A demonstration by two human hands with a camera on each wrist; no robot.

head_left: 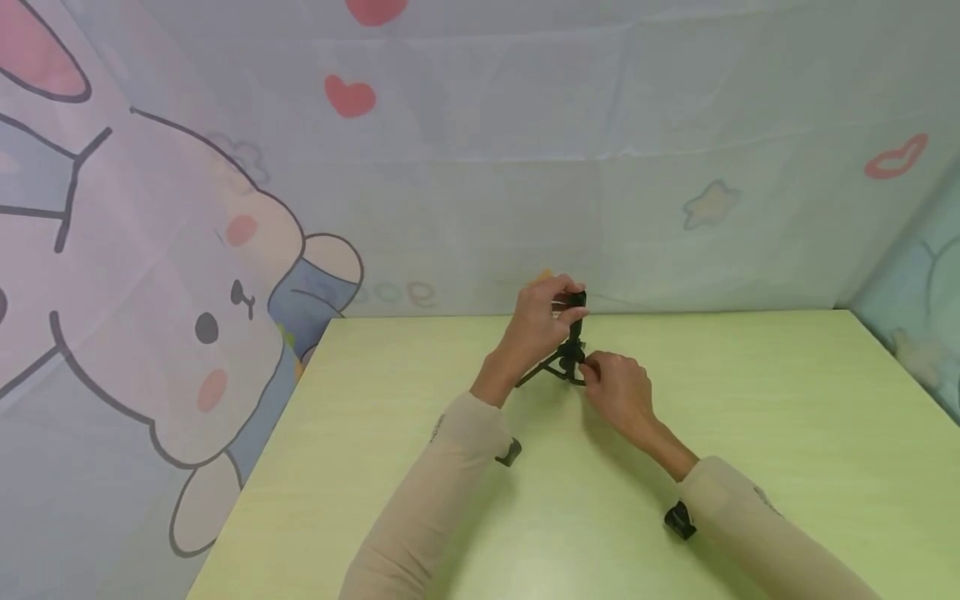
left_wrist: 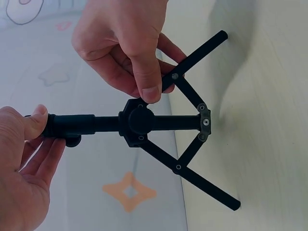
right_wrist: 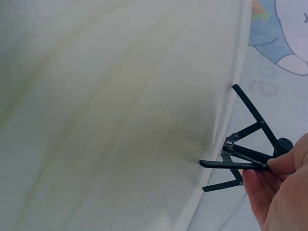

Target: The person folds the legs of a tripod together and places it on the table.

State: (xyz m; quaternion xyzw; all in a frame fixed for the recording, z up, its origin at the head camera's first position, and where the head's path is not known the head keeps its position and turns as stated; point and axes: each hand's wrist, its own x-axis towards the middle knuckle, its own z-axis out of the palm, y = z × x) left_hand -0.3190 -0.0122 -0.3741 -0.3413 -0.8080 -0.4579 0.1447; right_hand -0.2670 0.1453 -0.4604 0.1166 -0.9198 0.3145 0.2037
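Adjusting the mini tripod (left_wrist: 178, 122), seemingly its legs: left hand (head_left: 534, 323) pinches the top, right hand (head_left: 622, 388) pinches the right leg (left_wrist: 207, 51); next likely needs even spreading.

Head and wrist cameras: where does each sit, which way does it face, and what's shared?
Head: worn on the head, facing forward and down at the table, tripod and backdrop; left hand, right hand and both sleeves show.
Left wrist: worn on the left wrist, facing the tripod, sideways in frame; both hands show.
Right wrist: worn on the right wrist, facing the table and tripod; only the right hand shows.
Head and left wrist views share the tripod and both hands.
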